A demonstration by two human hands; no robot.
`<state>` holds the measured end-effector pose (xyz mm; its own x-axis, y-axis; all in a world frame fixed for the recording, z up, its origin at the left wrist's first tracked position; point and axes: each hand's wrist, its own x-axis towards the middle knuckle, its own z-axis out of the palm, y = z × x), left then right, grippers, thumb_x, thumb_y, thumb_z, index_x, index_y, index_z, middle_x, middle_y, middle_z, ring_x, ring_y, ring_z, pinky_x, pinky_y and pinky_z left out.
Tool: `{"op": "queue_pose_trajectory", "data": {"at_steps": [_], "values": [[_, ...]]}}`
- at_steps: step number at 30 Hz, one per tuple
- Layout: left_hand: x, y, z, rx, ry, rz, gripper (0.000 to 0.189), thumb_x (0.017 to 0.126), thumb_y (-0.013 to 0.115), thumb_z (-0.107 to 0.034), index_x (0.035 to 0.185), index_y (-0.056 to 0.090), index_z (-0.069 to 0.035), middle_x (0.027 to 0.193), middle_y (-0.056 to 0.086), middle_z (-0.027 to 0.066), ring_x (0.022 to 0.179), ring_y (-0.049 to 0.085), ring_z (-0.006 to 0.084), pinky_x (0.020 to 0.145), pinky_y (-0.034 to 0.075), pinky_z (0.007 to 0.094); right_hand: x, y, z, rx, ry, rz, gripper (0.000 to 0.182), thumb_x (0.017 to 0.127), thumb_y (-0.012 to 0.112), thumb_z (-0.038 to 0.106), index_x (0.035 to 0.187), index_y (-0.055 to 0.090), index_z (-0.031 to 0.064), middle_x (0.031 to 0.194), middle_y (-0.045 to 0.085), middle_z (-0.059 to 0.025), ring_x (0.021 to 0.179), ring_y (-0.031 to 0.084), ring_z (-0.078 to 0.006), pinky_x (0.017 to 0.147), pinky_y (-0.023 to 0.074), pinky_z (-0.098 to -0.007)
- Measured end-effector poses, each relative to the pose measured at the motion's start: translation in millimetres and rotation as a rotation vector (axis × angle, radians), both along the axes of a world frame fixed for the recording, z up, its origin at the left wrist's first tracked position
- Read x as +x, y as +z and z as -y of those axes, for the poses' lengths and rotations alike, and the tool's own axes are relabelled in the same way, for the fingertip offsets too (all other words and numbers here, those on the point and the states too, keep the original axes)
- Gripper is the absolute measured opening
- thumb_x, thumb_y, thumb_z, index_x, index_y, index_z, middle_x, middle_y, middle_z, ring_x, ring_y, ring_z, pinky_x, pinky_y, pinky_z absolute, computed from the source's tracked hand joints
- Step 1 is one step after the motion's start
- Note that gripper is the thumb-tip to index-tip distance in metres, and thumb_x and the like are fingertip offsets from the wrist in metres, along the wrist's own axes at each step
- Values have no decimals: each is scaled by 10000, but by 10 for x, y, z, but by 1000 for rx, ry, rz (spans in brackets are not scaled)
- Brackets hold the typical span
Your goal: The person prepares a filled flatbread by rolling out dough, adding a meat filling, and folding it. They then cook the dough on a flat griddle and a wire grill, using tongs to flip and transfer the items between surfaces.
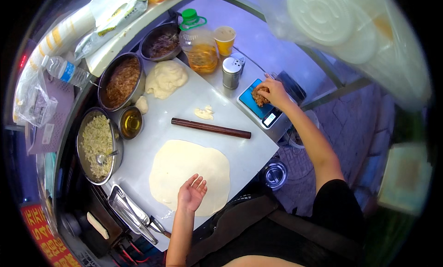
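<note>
My left hand [192,194] is palm up over the near part of a wide, thin sheet of rolled dough [188,163], its fingers a little apart and holding nothing. At the right, my right hand [275,91] pinches a clump of brown minced filling [259,97] on the blue top of a digital kitchen scale [250,94] with a lit display. Beyond the dough sheet lies a dark wooden rolling pin [211,128]. A small scrap of dough [204,112] is just past it, and a large dough lump [166,79] rests at the board's far corner.
Steel bowls of brown mince [123,81] and chopped pale vegetable [97,146] line the left, beside an oil bowl [130,122]. An oil jug [199,49] and a shaker [231,73] stand behind. A metal tray with tools [128,208] is near a griddle [100,222].
</note>
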<state>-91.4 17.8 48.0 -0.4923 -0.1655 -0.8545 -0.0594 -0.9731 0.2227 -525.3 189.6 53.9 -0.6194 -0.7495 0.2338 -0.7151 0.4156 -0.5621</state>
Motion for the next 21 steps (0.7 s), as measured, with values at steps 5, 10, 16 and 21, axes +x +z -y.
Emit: {"op": "queue_pose_trajectory", "data": {"at_steps": [5, 10, 16, 21], "values": [[14, -45, -42, 30, 1, -15, 244, 944, 472, -196, 1115, 550, -40, 1020, 616, 105, 936, 608, 260, 799, 506, 375, 161, 339, -13, -153, -158, 232, 105, 805, 670, 91, 893, 685, 33, 729, 593, -86, 651, 575, -202, 794, 479, -338], [101, -137, -57, 90, 47, -90, 247, 943, 473, -184, 1125, 551, -37, 1015, 630, 115, 930, 616, 267, 814, 499, 382, 551, 608, 165, -199, -93, 1037, 246, 860, 652, 81, 1078, 607, -26, 748, 540, -9, 565, 433, -70, 513, 366, -221], [277, -104, -142, 86, 91, -116, 252, 941, 495, -177, 1126, 546, -14, 1031, 624, 140, 949, 611, 274, 832, 492, 377, 1489, 435, 1666, -248, 280, 1508, 288, 884, 648, 155, 1124, 591, 6, 805, 533, 3, 654, 472, -73, 561, 390, -215], [544, 69, -193, 23, 190, -45, 257, 931, 516, -189, 1118, 557, -18, 1015, 622, 132, 952, 608, 273, 843, 485, 379, 1665, 547, 3754, -353, 406, 1095, 456, 846, 694, 212, 1212, 537, -10, 923, 634, -75, 783, 587, -120, 683, 488, -264]]}}
